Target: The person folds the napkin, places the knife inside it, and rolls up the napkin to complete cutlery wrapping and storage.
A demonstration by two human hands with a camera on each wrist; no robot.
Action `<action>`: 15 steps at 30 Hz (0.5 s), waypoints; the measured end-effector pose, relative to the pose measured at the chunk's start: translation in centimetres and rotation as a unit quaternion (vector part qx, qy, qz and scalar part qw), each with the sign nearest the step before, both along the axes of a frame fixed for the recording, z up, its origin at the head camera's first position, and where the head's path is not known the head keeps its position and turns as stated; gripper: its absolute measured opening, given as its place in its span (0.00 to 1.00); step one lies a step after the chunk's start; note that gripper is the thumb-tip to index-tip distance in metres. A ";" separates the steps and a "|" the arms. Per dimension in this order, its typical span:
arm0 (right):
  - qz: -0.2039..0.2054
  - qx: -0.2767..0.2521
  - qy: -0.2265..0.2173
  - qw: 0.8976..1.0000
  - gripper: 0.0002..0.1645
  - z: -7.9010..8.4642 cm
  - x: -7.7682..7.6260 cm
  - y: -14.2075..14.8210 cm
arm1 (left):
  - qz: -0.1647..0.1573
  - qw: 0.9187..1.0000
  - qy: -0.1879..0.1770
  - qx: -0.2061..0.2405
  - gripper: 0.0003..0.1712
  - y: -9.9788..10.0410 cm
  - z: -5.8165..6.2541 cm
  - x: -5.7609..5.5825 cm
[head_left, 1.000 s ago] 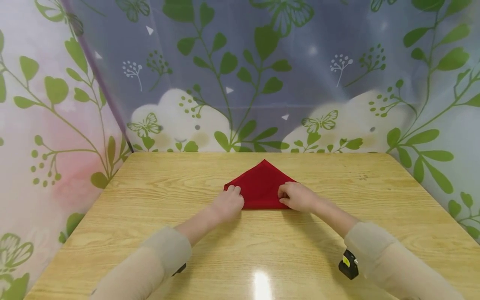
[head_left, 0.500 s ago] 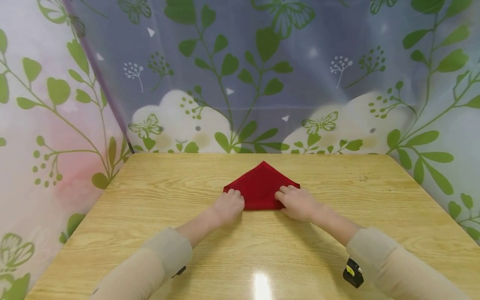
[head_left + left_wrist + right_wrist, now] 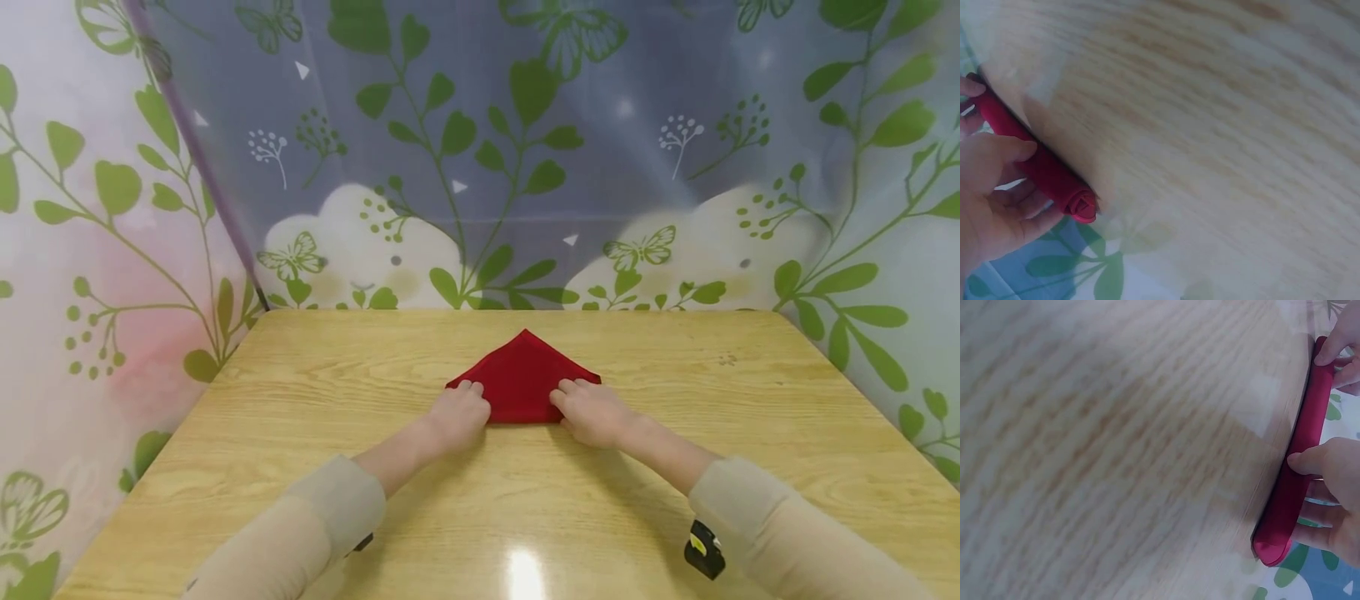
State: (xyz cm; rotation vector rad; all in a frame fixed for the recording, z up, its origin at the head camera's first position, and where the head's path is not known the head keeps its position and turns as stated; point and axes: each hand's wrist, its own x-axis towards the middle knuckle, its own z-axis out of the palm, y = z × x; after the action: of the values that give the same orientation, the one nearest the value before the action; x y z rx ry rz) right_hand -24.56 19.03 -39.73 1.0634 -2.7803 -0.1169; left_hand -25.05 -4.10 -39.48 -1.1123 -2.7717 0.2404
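Observation:
A piece of red cloth (image 3: 523, 375) lies on the wooden table, its far end a point and its near edge rolled into a tube. My left hand (image 3: 459, 414) grips the left part of the roll, and my right hand (image 3: 592, 412) grips the right part. In the left wrist view, the left thumb presses the near side of the rolled cloth (image 3: 1054, 178), with the fingers over the far side; the roll's spiral end shows. The right wrist view has the right hand (image 3: 1338, 494) holding the roll (image 3: 1285, 512) the same way, thumb against fingers.
The light wooden table (image 3: 525, 492) extends around the cloth on all sides. A patterned curtain (image 3: 480, 150) with leaves and butterflies stands behind the table and along both sides. A black device (image 3: 703, 550) sits under the right sleeve.
The right hand's fingers have gone from a curled pinch at the cloth's right side to lying over the roll. The left hand stays at its place; the cloth's far point sits slightly nearer.

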 end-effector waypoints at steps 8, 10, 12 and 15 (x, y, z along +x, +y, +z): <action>0.000 -0.002 0.004 1.000 0.06 -0.3 -0.1 0.1 | -0.017 1.000 -0.009 0.002 0.06 -0.2 0.8 -0.4; -0.002 -0.001 0.003 1.000 0.05 -0.3 -0.2 0.1 | -0.019 1.000 -0.014 -0.004 0.04 -0.2 0.9 -0.5; -0.003 -0.001 -0.001 1.000 0.05 -0.2 -0.2 0.1 | -0.019 1.000 -0.016 -0.011 0.03 -0.2 0.9 -0.6; -0.001 0.001 -0.014 1.000 0.04 0.0 -0.3 0.1 | -0.017 1.000 -0.014 -0.017 0.03 -0.2 0.8 -0.7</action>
State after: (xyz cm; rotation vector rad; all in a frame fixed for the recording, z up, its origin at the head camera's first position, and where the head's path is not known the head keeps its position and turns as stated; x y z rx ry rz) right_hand -24.86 19.13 -39.73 1.0707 -2.8072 -0.1069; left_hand -25.80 -4.26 -38.70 -1.1769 -2.7804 0.2705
